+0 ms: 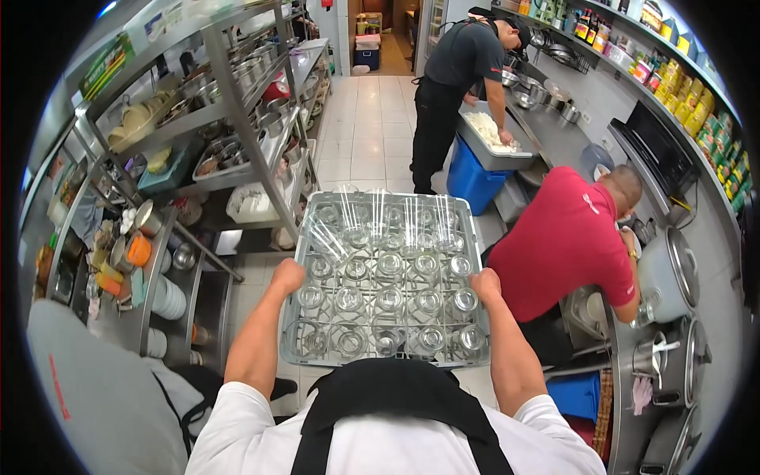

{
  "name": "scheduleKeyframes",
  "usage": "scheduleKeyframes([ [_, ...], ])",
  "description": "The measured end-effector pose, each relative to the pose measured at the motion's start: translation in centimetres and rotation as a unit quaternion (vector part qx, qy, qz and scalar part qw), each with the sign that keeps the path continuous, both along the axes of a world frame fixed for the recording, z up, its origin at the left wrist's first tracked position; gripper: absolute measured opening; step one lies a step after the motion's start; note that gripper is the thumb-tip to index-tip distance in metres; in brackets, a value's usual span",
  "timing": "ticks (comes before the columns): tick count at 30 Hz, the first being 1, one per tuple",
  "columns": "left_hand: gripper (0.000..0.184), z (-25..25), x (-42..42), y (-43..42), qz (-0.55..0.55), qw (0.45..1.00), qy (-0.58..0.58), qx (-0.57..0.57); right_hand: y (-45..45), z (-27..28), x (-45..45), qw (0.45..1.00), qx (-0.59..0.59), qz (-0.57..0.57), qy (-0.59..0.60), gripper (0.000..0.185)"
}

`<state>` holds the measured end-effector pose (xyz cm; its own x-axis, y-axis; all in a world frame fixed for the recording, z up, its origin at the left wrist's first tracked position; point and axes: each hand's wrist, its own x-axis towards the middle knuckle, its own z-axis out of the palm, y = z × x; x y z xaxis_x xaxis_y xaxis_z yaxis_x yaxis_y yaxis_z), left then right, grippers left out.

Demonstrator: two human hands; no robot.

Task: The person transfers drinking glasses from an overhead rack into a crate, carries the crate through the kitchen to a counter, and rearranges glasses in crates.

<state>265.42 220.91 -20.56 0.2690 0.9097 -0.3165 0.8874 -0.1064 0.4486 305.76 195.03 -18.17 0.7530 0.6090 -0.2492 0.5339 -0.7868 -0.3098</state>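
Note:
A grey plastic rack (286, 317) is held out level in front of my body, full of clear glasses (389, 299) standing in rows in its compartments. Taller glasses (376, 214) stand toward its far side. My left hand (286, 277) is closed on the rack's left edge. On the right edge, my right hand (485, 283) grips the same rack. The fingers of both hands are mostly hidden by the rim.
Metal shelves (237, 103) with pans and bowls line the left. A person in red (558, 237) bends over the right counter; another in black (459, 75) works farther off at a white-filled tray (487, 131). A person in grey (111, 388) is close at left. Tiled floor (380, 119) runs ahead.

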Motion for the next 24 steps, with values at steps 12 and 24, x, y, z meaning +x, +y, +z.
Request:
scheduleKeyframes([
  [12, 0.036, -2.1, 4.7, 15.3, 0.066, 0.998, 0.002, 0.008, 22.3, -2.3, 9.6, 0.996, -0.004, 0.088, 0.008, 0.037],
  [24, 0.035, -6.3, 11.8, 36.7, 0.012, 1.000, 0.001, 0.006, 41.3, -4.6, 15.6, 0.999, -0.005, 0.041, 0.016, 0.040],
])
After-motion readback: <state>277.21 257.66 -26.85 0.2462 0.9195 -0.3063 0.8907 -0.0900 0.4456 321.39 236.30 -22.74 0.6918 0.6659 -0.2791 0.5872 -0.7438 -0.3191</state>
